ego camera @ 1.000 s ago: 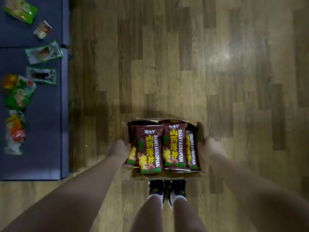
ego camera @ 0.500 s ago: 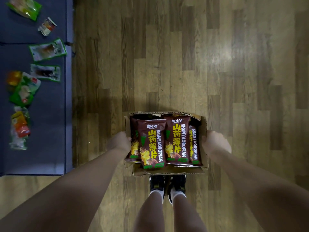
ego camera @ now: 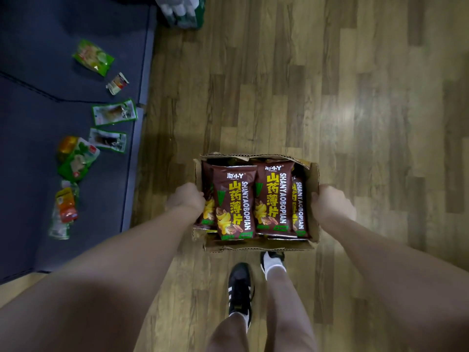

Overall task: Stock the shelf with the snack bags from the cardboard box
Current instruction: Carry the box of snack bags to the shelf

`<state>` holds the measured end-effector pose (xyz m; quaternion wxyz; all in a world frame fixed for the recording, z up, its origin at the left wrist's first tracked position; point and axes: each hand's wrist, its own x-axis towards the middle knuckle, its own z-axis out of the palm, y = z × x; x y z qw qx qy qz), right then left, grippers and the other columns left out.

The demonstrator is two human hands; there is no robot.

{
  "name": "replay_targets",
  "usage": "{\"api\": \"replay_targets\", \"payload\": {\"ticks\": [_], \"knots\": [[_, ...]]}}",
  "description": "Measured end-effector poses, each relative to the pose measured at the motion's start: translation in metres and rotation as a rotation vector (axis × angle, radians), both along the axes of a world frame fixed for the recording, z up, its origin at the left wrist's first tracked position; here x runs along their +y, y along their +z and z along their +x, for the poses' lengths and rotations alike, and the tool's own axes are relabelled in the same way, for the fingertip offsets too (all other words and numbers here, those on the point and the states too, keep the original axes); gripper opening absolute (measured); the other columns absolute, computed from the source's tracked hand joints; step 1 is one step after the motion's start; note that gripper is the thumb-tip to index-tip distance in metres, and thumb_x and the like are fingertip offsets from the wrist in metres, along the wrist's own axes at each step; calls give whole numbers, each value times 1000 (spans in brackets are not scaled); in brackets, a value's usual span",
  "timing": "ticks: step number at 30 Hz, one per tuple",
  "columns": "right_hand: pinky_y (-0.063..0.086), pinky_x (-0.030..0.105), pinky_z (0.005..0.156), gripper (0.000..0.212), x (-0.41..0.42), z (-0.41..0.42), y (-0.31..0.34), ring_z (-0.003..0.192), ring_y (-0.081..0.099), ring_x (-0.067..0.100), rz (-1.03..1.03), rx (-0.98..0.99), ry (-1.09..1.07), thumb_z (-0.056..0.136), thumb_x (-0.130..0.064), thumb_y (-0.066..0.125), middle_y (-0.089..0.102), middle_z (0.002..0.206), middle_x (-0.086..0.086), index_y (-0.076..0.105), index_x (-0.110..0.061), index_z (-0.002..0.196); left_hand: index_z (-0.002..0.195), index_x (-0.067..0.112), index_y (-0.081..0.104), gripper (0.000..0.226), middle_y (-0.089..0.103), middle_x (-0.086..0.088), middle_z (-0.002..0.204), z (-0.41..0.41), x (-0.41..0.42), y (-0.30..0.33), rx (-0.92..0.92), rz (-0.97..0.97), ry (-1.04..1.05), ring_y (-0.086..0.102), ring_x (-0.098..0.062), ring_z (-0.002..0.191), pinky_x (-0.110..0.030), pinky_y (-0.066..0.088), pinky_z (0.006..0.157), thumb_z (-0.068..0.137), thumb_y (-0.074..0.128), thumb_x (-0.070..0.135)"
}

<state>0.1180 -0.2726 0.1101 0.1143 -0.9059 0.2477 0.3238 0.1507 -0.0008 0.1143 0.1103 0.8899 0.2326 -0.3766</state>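
I carry an open cardboard box (ego camera: 314, 229) above the wooden floor, in front of my legs. Several brown snack bags (ego camera: 234, 201) with yellow lettering lie flat in it, overlapping. My left hand (ego camera: 186, 199) grips the box's left wall. On the opposite wall, my right hand (ego camera: 331, 205) holds the box; its fingers curl under and out of sight. No shelf is in view.
A dark blue mat (ego camera: 38, 123) covers the floor at left, with several loose snack packets (ego camera: 113, 113) strewn on it. A pack of bottles (ego camera: 181, 10) stands at the top edge. My feet (ego camera: 239, 290) are below the box.
The mat and its packets have slid right and down in view, and the bottle pack has appeared at the top. My feet have moved apart. Both hands keep their hold on the box.
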Motion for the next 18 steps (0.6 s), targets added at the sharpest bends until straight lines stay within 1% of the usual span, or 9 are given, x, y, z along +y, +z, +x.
{"api": "replay_targets", "payload": {"ticks": [2, 6, 10, 15, 18], "knots": [[42, 33, 71, 18, -7, 24, 9, 85, 56, 31, 3, -11, 13, 97, -25, 38, 62, 96, 10, 50, -15, 89, 109, 8, 58, 23, 61, -11, 107, 19, -8, 13, -17, 1, 20, 58, -29, 101, -37, 47, 85, 97, 47, 24], [42, 33, 72, 22, -24, 76, 40, 90, 59, 34, -7, -19, 53, 97, -26, 37, 63, 98, 12, 54, -14, 92, 114, 10, 57, 27, 61, -11, 113, 62, -22, 47, -37, 10, 38, 58, -30, 104, -36, 47, 84, 97, 45, 27], [41, 33, 72, 21, -33, 126, 77, 92, 60, 35, -12, -67, 85, 97, -25, 38, 63, 97, 13, 52, -13, 87, 110, 10, 60, 27, 62, -10, 110, 109, -33, 80, -65, 31, 35, 59, -28, 102, -31, 42, 72, 98, 45, 28], [39, 32, 70, 21, -31, 188, 123, 81, 53, 32, -42, -113, 110, 96, -25, 39, 62, 96, 14, 49, -15, 81, 108, 10, 60, 25, 62, -9, 107, 156, -33, 120, -99, 29, 47, 60, -27, 98, -31, 43, 71, 98, 43, 27], [39, 31, 69, 22, -22, 223, 142, 89, 59, 35, -58, -128, 137, 96, -25, 39, 63, 98, 14, 50, -14, 81, 108, 10, 60, 25, 61, -9, 105, 187, -23, 139, -109, 31, 57, 59, -26, 97, -31, 41, 68, 99, 43, 27]]}}
